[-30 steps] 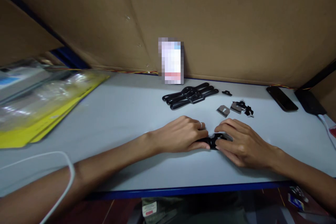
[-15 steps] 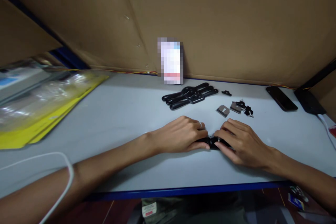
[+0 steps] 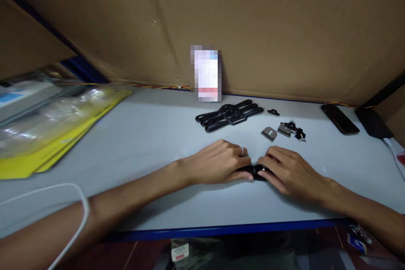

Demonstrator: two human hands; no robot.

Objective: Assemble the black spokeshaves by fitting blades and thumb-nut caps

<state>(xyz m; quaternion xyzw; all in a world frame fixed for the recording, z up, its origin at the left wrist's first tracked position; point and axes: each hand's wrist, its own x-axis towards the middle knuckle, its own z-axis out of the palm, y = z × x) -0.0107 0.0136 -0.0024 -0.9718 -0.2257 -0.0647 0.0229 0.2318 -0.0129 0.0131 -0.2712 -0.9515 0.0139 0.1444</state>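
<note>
Near the front of the table, a black spokeshave (image 3: 257, 171) lies between my two hands. My left hand (image 3: 226, 162), with a ring on one finger, closes around its left side. On its right side my right hand (image 3: 286, 171) has its fingers and thumb pinched near the middle. My fingers cover most of the tool. Just behind them, several black spokeshave bodies (image 3: 229, 114) lie side by side. To their right are a flat metal blade (image 3: 269, 133), another blade (image 3: 284, 129) with black clamp parts and screws (image 3: 297, 132), and a small black cap piece (image 3: 274, 112).
A lit phone (image 3: 207, 76), blurred out, leans on the cardboard back wall (image 3: 284, 29). Another dark phone (image 3: 340, 119) and a black box (image 3: 373, 122) lie at right. Plastic bags (image 3: 60, 118) on yellow sheets (image 3: 76, 141) fill the left. A white cable (image 3: 84, 206) crosses my left forearm.
My right hand's fingers have shifted slightly at the middle of the spokeshave. My left hand stays in place, and the parts on the table have not moved.
</note>
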